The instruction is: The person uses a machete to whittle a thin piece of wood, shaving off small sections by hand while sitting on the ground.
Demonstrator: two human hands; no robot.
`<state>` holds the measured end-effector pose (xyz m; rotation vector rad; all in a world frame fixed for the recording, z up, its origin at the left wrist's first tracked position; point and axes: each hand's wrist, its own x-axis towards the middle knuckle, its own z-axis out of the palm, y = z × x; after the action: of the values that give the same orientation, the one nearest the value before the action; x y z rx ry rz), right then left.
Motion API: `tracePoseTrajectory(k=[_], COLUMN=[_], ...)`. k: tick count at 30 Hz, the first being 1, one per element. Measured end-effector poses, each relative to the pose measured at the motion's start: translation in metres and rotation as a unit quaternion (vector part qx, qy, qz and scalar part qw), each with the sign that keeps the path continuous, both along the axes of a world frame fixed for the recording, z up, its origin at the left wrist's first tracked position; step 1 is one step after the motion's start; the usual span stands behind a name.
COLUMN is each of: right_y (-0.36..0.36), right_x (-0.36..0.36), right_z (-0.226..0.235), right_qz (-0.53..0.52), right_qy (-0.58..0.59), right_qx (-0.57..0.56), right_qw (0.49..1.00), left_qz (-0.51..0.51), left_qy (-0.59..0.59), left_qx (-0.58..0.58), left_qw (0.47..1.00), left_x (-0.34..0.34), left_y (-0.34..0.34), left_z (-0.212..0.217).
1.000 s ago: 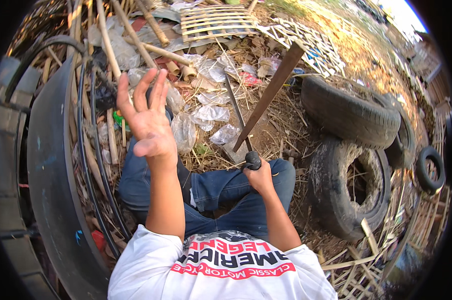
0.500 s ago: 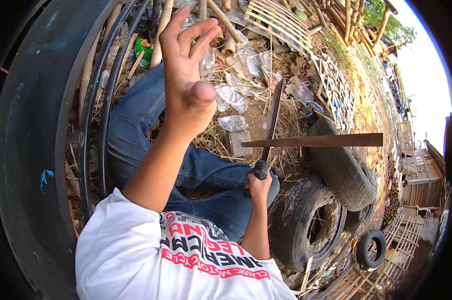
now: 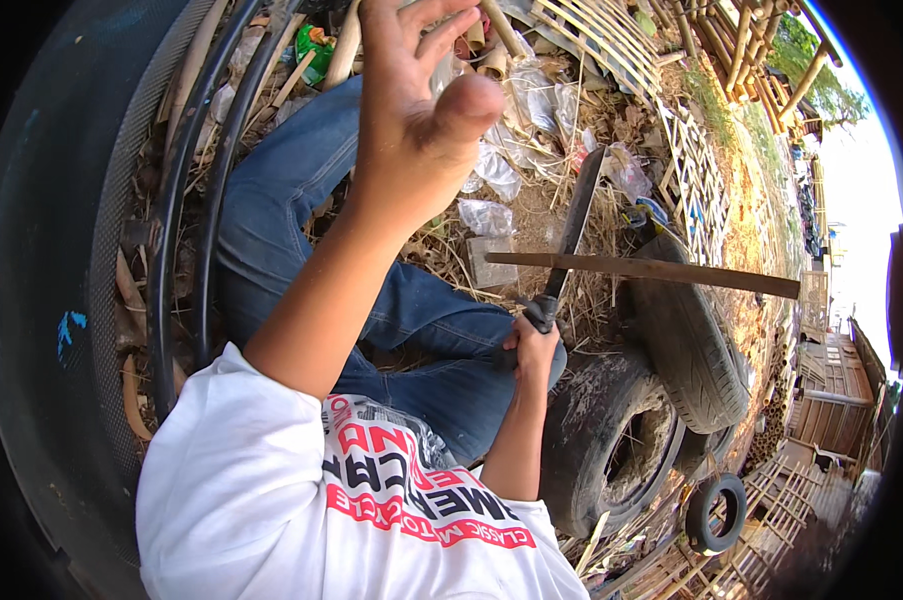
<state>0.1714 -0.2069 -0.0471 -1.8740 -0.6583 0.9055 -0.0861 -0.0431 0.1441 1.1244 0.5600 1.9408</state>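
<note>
My left hand is raised at the upper middle, fingers spread and nothing in it; its fingertips run past the top edge. Near my bent knee my right hand is wrapped round the dark handle of a machete, whose long blade points up and slightly right. A long brown wooden slat crosses the lower blade. Its narrow end lies over a small pale block on the ground; whether slat and blade touch, I cannot tell.
Worn tyres lean together beside my right arm, and a smaller tyre lies beyond. Plastic scraps and dry straw litter the ground. Bamboo lattice panels lie farther off. Black metal tubes run along my left side.
The whole view has shifted a little. My left hand has moved up and right in the picture. The machete leans more to the right, and the slat's wide end has dipped.
</note>
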Motion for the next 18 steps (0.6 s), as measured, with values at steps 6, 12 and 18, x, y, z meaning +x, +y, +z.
tracePoseTrajectory(k=[6, 12, 18], right_y=[0.002, -0.003, -0.003], right_x=[0.004, -0.008, -0.013], right_z=[0.068, 0.024, -0.017], right_qz=[-0.01, -0.012, 0.046], right_qy=[-0.028, -0.066, -0.021], right_qx=[0.03, -0.031, -0.017], right_qw=[0.999, 0.997, 0.999], left_qz=[-0.001, -0.002, 0.025], left_qy=[-0.032, -0.003, 0.024], left_qx=[0.006, -0.033, 0.074], left_qw=[0.999, 0.999, 0.997], left_x=[-0.004, -0.003, 0.002], left_y=[0.008, 0.004, 0.031], left_z=[0.002, -0.002, -0.026])
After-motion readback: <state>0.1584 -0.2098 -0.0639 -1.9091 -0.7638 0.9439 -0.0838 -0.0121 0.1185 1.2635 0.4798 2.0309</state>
